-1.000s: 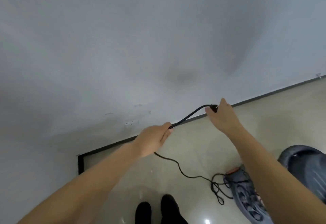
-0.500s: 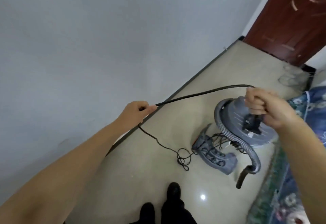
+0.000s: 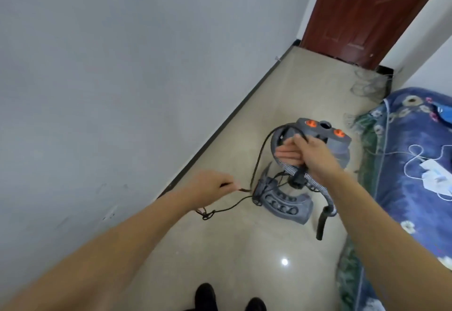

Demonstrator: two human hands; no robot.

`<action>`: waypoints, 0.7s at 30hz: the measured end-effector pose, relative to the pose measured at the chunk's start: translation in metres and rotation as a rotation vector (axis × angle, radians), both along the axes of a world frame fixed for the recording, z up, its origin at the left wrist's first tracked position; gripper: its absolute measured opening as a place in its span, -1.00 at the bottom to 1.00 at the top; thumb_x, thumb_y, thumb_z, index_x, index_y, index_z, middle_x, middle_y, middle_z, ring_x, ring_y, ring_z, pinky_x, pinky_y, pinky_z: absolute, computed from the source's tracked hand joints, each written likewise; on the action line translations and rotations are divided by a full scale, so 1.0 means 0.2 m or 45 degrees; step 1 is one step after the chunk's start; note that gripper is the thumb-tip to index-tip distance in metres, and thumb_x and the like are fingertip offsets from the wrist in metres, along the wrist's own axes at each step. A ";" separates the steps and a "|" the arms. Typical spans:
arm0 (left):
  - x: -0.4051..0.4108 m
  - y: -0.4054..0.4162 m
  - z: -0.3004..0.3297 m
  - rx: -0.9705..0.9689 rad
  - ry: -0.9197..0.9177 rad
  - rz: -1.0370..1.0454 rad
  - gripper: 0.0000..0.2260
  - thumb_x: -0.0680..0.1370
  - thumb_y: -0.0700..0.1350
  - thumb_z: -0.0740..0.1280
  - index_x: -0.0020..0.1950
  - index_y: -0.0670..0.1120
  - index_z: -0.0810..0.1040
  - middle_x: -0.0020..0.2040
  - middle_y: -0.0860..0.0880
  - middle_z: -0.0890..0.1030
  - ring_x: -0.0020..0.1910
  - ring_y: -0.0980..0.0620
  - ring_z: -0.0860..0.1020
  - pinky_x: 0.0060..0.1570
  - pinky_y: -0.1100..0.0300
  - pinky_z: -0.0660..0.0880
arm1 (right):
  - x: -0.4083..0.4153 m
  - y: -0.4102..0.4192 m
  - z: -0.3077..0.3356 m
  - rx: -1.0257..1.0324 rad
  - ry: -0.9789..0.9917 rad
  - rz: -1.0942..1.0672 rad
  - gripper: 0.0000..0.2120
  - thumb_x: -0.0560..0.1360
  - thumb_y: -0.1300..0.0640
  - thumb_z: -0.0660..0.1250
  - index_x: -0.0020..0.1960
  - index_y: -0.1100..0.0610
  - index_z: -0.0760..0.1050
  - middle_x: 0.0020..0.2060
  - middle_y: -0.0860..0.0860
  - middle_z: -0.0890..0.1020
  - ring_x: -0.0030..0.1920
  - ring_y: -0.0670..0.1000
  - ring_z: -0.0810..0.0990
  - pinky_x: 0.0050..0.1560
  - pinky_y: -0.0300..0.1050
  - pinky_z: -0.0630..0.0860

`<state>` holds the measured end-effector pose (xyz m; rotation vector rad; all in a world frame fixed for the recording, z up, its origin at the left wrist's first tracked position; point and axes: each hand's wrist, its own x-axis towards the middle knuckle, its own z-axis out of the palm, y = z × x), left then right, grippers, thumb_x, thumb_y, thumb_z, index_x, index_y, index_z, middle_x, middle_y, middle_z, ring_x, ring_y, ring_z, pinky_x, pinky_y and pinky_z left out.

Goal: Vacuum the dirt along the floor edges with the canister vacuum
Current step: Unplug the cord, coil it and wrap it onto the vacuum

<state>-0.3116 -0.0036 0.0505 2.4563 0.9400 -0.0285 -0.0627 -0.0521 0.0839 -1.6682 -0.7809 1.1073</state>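
A grey canister vacuum [image 3: 340,144] with orange buttons stands on the beige tiled floor by the wall. Its ribbed hose [image 3: 315,188] curls down to a black nozzle end [image 3: 322,222]. A grey floor-head attachment [image 3: 288,206] lies in front of it. My right hand [image 3: 308,154] grips the black power cord near its plug [image 3: 371,181] just above the canister. My left hand [image 3: 212,188] pinches the same cord [image 3: 259,163] lower down, to the left of the attachment. The cord arcs between both hands, and a loose loop [image 3: 208,215] hangs below my left hand.
A grey wall with a dark skirting [image 3: 220,129] runs diagonally on the left. A brown door [image 3: 367,12] closes the far end. A blue flowered bed [image 3: 415,163] with a white cable lies on the right. Tangled wires [image 3: 367,85] sit near the door. My black shoes [image 3: 227,298] are below.
My right hand has come down with the plug end towards the canister and my left hand has moved closer to it. The cord between them has gone from a long stretch to a short arc.
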 end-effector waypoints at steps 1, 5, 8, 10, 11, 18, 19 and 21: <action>0.12 -0.04 0.06 0.002 -0.018 -0.111 -0.67 0.64 0.06 0.16 -0.28 -0.03 0.38 -0.39 0.04 0.37 -0.32 0.02 0.36 -0.27 0.17 0.18 | -0.10 0.00 0.01 -0.048 -0.100 0.198 -0.69 0.69 0.13 0.07 -0.02 0.23 0.52 -0.22 0.05 0.71 -0.19 -0.05 0.70 -0.20 -0.27 0.61; 0.35 -0.04 0.20 0.153 -0.230 -0.023 -0.72 0.64 0.02 0.18 0.03 -0.14 0.58 -0.20 -0.07 0.59 -0.18 -0.08 0.54 -0.26 0.19 0.25 | -0.22 -0.04 0.10 -0.032 -0.447 0.595 -0.61 0.69 0.05 0.05 -0.07 0.28 0.52 -0.38 0.01 0.57 -0.41 -0.08 0.54 -0.32 -0.22 0.46; 0.36 0.02 0.22 0.009 -0.487 0.125 -0.70 0.57 0.06 0.30 -0.29 -0.08 0.44 -0.43 0.06 0.39 -0.42 0.09 0.36 -0.36 0.20 0.22 | -0.16 -0.09 0.21 -0.151 -0.352 0.658 -0.46 0.67 -0.10 -0.01 -0.13 0.25 0.54 -0.52 -0.05 0.32 -0.54 -0.09 0.26 -0.48 -0.27 0.26; 0.36 0.08 0.24 -0.142 -0.679 0.234 -0.62 0.56 0.04 0.32 -0.38 -0.10 0.34 -0.45 0.01 0.31 -0.46 0.12 0.25 -0.38 0.22 0.20 | -0.07 -0.12 0.30 -0.173 -0.307 0.671 -0.50 0.64 -0.15 0.06 -0.20 0.17 0.54 -0.53 -0.06 0.25 -0.55 -0.11 0.20 -0.54 -0.30 0.20; 0.36 0.11 0.24 -0.220 -0.762 0.294 -0.60 0.57 0.02 0.30 -0.40 -0.10 0.32 -0.44 -0.02 0.28 -0.46 0.12 0.24 -0.38 0.22 0.20 | 0.00 -0.14 0.34 -0.133 -0.224 0.634 -0.56 0.62 -0.12 0.14 -0.24 0.16 0.50 -0.55 -0.08 0.23 -0.57 -0.12 0.17 -0.57 -0.31 0.15; 0.15 0.26 -0.01 -0.384 -0.732 0.618 -0.51 0.51 0.26 0.25 -0.44 -0.03 0.22 -0.43 -0.07 0.21 -0.41 0.03 0.21 -0.26 0.13 0.19 | 0.73 -0.38 0.49 0.367 0.541 -0.291 -0.66 0.41 0.01 0.21 -0.53 0.02 0.41 -0.48 -0.10 0.01 -0.55 -0.12 -0.05 -0.67 -0.33 0.05; 0.08 0.26 -0.07 -0.400 -0.670 0.676 -0.49 0.52 0.26 0.26 -0.46 -0.01 0.21 -0.45 -0.03 0.22 -0.43 0.05 0.22 -0.25 0.13 0.20 | 0.83 -0.42 0.48 0.413 0.594 -0.434 -0.64 0.42 0.01 0.20 -0.54 0.02 0.40 -0.50 -0.09 0.01 -0.53 -0.10 -0.05 -0.67 -0.29 0.09; -0.04 0.25 -0.16 -0.420 -0.520 0.768 -0.47 0.55 0.20 0.26 -0.53 -0.02 0.22 -0.53 0.07 0.22 -0.49 0.07 0.22 -0.27 0.14 0.22 | 0.98 -0.48 0.44 0.453 0.661 -0.727 -0.60 0.52 0.03 0.16 -0.49 0.01 0.37 -0.62 -0.11 0.07 -0.58 -0.09 -0.02 -0.66 -0.27 0.13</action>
